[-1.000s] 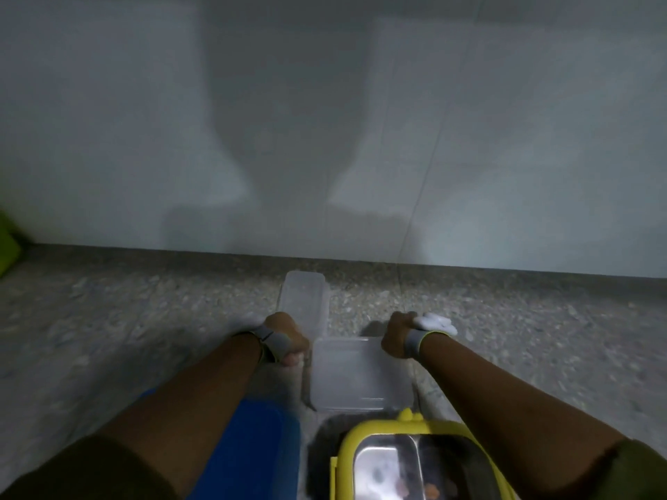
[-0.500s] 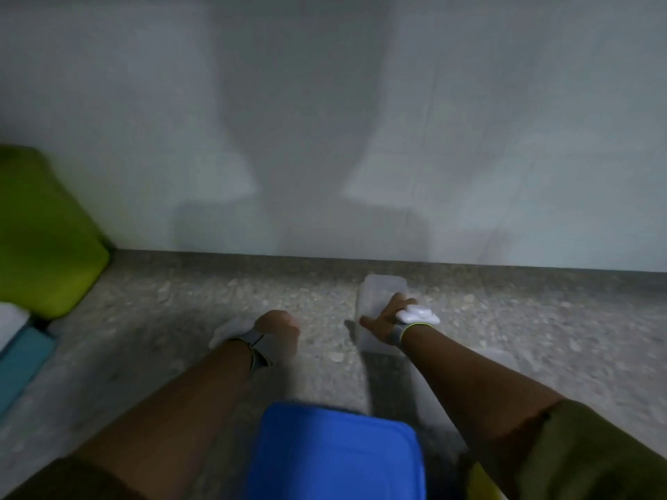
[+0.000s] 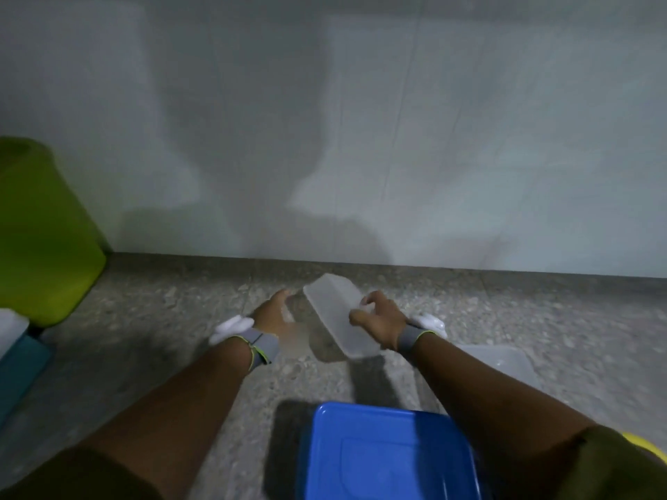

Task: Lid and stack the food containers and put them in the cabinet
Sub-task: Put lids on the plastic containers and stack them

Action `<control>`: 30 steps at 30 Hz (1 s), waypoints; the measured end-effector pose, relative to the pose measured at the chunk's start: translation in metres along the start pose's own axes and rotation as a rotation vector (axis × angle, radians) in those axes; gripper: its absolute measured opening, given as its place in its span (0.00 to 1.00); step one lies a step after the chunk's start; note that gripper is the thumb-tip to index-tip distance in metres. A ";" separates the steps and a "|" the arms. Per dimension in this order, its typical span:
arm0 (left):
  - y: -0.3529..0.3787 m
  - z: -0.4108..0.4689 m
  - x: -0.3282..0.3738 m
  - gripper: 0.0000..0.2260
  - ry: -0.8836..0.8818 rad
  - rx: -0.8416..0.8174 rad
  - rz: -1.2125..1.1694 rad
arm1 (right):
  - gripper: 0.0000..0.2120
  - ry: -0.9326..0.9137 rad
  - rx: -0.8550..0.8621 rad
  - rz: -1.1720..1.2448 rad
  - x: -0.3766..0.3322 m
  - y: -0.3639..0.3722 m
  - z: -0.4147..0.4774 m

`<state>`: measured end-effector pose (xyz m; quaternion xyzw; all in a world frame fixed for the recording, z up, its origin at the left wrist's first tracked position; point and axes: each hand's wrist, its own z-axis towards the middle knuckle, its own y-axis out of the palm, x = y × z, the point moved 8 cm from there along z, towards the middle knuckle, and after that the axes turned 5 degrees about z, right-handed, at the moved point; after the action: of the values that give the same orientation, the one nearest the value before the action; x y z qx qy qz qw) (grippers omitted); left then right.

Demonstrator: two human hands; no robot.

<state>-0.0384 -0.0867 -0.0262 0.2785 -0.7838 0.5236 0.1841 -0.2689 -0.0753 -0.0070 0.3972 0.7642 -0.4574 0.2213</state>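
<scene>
Blue lid (image 3: 391, 460): nearest to the camera, at the bottom centre; it lies flat on the speckled grey surface (image 3: 155, 359), between the 2 forearms.
Yellow rim (image 3: 649, 447): only a small part shows at the bottom right edge, beside the right sleeve.
Clear container (image 3: 505, 362): it rests on the surface just behind the right forearm and is partly hidden by it.
Teal object (image 3: 18, 369): at the left edge, with something white on top; what it is, I cannot tell.
Right hand (image 3: 380, 321): the fingers are curled around the right edge of the clear lid (image 3: 337, 313) and grip it; a grey band is on the wrist.
Clear lid: long and narrow, held tilted above the surface, the near end lower; its shadow falls just below it.
Left hand (image 3: 274, 313): fingers spread and loose, holding nothing, just left of the clear lid; if it touches the lid is not clear because of blur.
Green object (image 3: 39, 232): large, at the far left, against the wall.
Wall (image 3: 361, 120): pale tiles, with 2 soft shadows.
</scene>
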 end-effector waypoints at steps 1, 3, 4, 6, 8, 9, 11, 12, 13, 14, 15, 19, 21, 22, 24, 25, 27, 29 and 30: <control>-0.003 -0.003 0.012 0.30 0.043 0.002 -0.043 | 0.24 0.010 -0.022 0.151 -0.005 -0.009 -0.008; -0.007 -0.011 0.049 0.18 0.139 0.052 -0.178 | 0.16 0.084 -0.051 0.381 -0.002 -0.042 -0.032; -0.011 -0.013 0.059 0.13 0.145 0.087 -0.254 | 0.16 0.125 -0.066 0.458 -0.001 -0.050 -0.037; -0.008 -0.024 0.091 0.06 0.167 0.090 -0.343 | 0.19 0.178 -0.017 0.574 0.016 -0.084 -0.053; 0.004 -0.032 0.123 0.08 0.214 0.084 -0.363 | 0.23 0.186 0.047 0.681 0.033 -0.119 -0.072; 0.009 -0.031 0.131 0.11 0.225 0.079 -0.365 | 0.25 0.188 0.063 0.746 0.038 -0.128 -0.074; 0.028 -0.039 0.160 0.13 0.247 0.050 -0.341 | 0.26 0.160 0.128 0.772 0.057 -0.157 -0.088; 0.040 -0.041 0.172 0.13 0.249 0.027 -0.336 | 0.25 0.137 0.173 0.734 0.066 -0.172 -0.094; 0.049 -0.042 0.177 0.12 0.238 0.007 -0.337 | 0.21 0.120 0.221 0.678 0.072 -0.177 -0.092; 0.061 -0.045 0.186 0.12 0.225 -0.014 -0.334 | 0.17 0.111 0.278 0.594 0.082 -0.187 -0.094; 0.073 -0.050 0.195 0.11 0.211 -0.026 -0.328 | 0.13 0.106 0.321 0.506 0.093 -0.196 -0.095; 0.123 -0.061 0.213 0.08 0.088 -0.076 -0.345 | 0.18 0.125 0.350 0.333 0.139 -0.225 -0.093; 0.139 -0.063 0.206 0.07 0.042 -0.107 -0.320 | 0.23 0.114 0.336 0.281 0.151 -0.227 -0.087; 0.148 -0.064 0.203 0.08 0.017 -0.111 -0.293 | 0.24 0.104 0.315 0.238 0.158 -0.227 -0.084; 0.163 -0.072 0.200 0.08 -0.027 -0.099 -0.211 | 0.26 0.087 0.256 0.147 0.174 -0.223 -0.074; 0.168 -0.075 0.195 0.09 -0.049 -0.068 -0.159 | 0.26 0.063 0.230 0.111 0.180 -0.218 -0.068; 0.163 -0.082 0.195 0.12 -0.048 0.001 -0.035 | 0.26 0.020 0.223 0.072 0.181 -0.213 -0.061; 0.156 -0.095 0.196 0.13 -0.062 0.073 0.080 | 0.27 -0.022 0.216 0.011 0.182 -0.210 -0.059; 0.144 -0.097 0.202 0.13 -0.053 0.119 0.107 | 0.27 -0.038 0.243 -0.023 0.176 -0.215 -0.060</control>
<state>-0.2863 -0.0034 0.0250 0.2603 -0.7697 0.5708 0.1182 -0.5445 -0.0085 0.0105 0.4036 0.7033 -0.5565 0.1811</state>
